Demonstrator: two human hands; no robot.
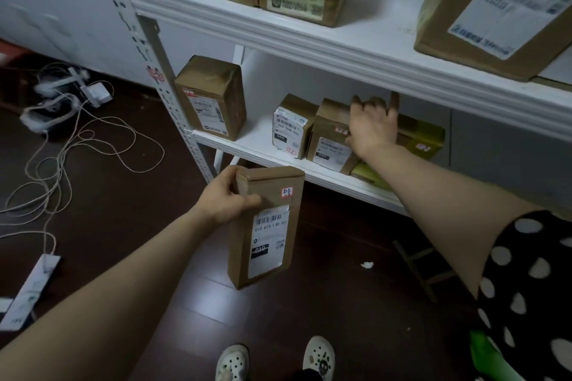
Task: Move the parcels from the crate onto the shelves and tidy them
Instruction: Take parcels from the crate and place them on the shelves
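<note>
- The long brown cardboard parcel with a white barcode label (266,226) hangs at the centre of the frame, just below and in front of the white lower shelf board (247,148). Its long axis runs up and down the frame, with the top end nearest the shelf's front edge.
- The left hand (227,198) grips this parcel at its upper left edge. The thumb lies across the labelled face and the fingers curl behind, clamped on the cardboard.
- A bare strip of shelf lies up the frame from the parcel's top end, between the tall brown taped box (210,96) at the shelf's left end and the small brown box with a crumpled white label (294,125). The left hand is the nearer one to that strip. To land there, the parcel likely needs lifting over the edge.
- The right hand (373,127) reaches in from the lower right and rests on top of the squat brown cardboard box (332,136) mid-shelf. Its fingers are apart and mostly straight, with the thumb down at the front. It seems to steady or push the box rather than grasp it.
- A yellow-green taped parcel (424,139) lies just right of that box.
- The crate is out of view.
</note>
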